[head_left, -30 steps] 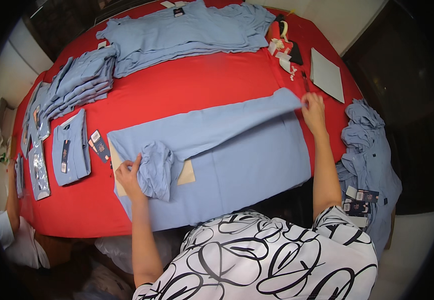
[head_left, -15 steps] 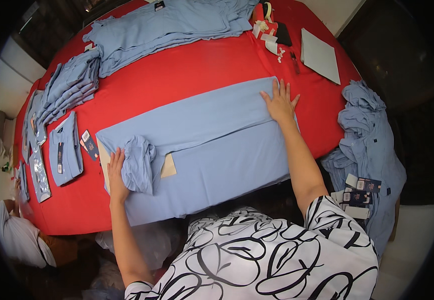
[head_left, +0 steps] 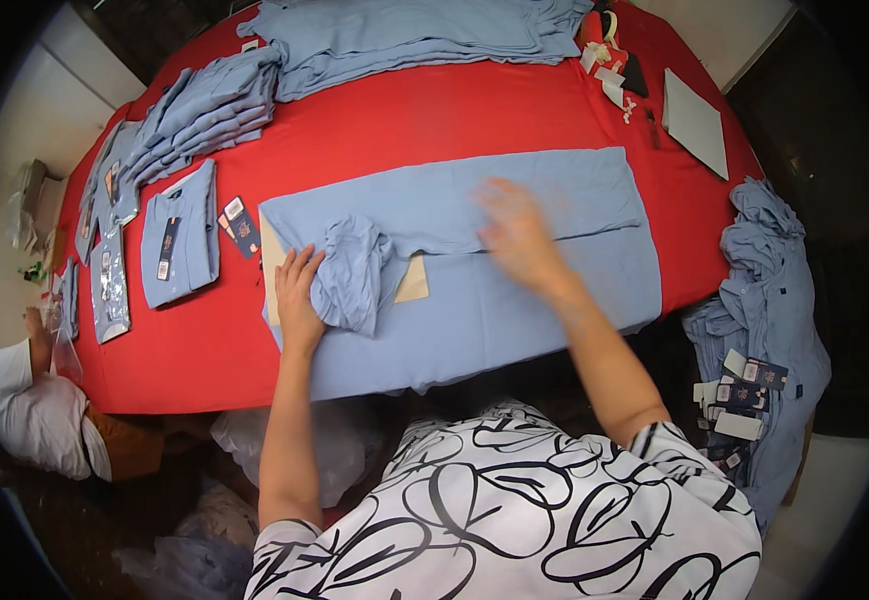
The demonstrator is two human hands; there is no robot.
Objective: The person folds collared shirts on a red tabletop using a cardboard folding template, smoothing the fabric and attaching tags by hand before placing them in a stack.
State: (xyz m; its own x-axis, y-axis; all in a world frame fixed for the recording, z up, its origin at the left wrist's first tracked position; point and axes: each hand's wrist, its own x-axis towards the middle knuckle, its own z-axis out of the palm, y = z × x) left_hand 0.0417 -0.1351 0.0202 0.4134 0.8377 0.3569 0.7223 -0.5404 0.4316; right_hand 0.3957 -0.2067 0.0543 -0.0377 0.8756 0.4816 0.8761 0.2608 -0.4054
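A light blue shirt [head_left: 534, 300] lies part-folded on the red-covered table, its long side running left to right in front of me. A bunched part of the cloth [head_left: 354, 275] sits on its left end. Beige card [head_left: 413, 279] shows from under the bunch and along the left edge. My left hand [head_left: 300, 295] lies with fingers extended against the left side of the bunch, over the card edge. Smeared by motion, my right hand [head_left: 522, 238] is over the middle of the upper folded layer; its fingers cannot be made out.
Folded shirts [head_left: 204, 110] and a wide pile [head_left: 414, 45] line the far side. A tagged folded shirt [head_left: 182, 235] and loose tags [head_left: 240, 228] lie left. Crumpled shirts [head_left: 769, 270] hang at the right edge. A white board [head_left: 695, 125] lies far right. Another person [head_left: 39, 410] is at left.
My right hand has left the shirt's far right corner and moved left over the cloth. My left hand stays by the bunch. The whole view has shifted, with the table sitting further right and higher.
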